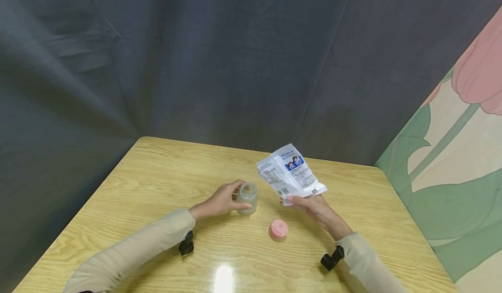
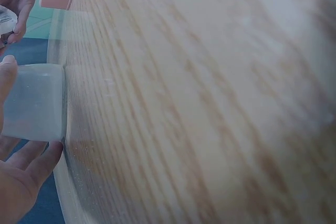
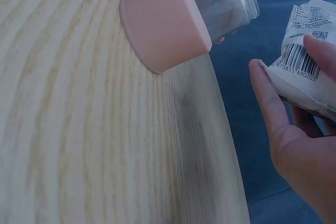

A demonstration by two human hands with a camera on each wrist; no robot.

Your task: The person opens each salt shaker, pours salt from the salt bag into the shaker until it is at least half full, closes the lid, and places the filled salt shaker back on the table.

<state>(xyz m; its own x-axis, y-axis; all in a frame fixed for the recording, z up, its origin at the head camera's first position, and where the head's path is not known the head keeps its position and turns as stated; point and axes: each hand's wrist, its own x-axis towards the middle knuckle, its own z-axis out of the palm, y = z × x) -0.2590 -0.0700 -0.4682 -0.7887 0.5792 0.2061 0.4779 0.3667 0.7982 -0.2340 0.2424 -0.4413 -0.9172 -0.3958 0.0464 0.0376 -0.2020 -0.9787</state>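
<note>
Left hand (image 1: 221, 199) round a clear, cylindrical, open-mouthed jar (image 1: 249, 200); right hand (image 1: 318, 210) gripping a white, blue-printed film packet (image 1: 292, 174)

My left thumb and fingers clasp the jar on opposite sides as it stands upright on the pale wood-grain table (image 1: 157, 175). With my right thumb on top, I hold the packet by its lower edge, tilted, right of the jar and apart from it. A squat, round, pink cap (image 1: 279, 229) sits nearer me, between my forearms; from my right wrist, it blocks part of the jar. Haze makes the jar's contents, if any, hard to judge. Behind the table hangs a dark blue-grey cloth curtain (image 1: 243, 66); to the right is a tulip-patterned wall (image 1: 451, 153).
</note>
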